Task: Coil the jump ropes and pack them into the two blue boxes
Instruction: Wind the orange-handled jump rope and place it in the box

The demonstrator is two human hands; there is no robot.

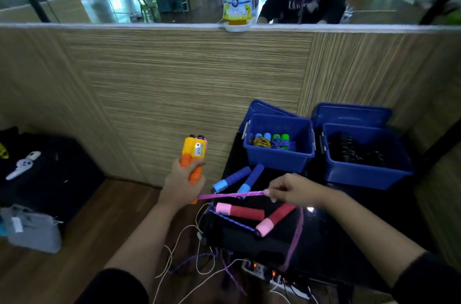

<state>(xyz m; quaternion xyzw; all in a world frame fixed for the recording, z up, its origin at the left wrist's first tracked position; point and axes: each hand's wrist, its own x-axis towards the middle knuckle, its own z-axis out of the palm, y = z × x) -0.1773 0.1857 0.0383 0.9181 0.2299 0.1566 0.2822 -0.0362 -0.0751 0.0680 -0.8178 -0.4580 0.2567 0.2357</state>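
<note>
My left hand [183, 180] grips the orange handles [193, 158] upright — my right hand [290, 190] pinches the purple rope [230, 195] stretched level rightward from them.

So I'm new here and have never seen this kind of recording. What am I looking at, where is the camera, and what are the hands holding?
There is no machine here: these are a person's two bare hands, filmed by a wide-angle camera worn on the head and looking down, so the edges bend. The left hand grips a pair of orange handles of a jump rope. The right hand pinches that rope's purple cord, stretched between the hands. On the dark table lie a pair of blue handles and a pair of red handles. Behind them stand two blue boxes: the left box holds coiled ropes, the right box holds dark things that I cannot make out.
</note>
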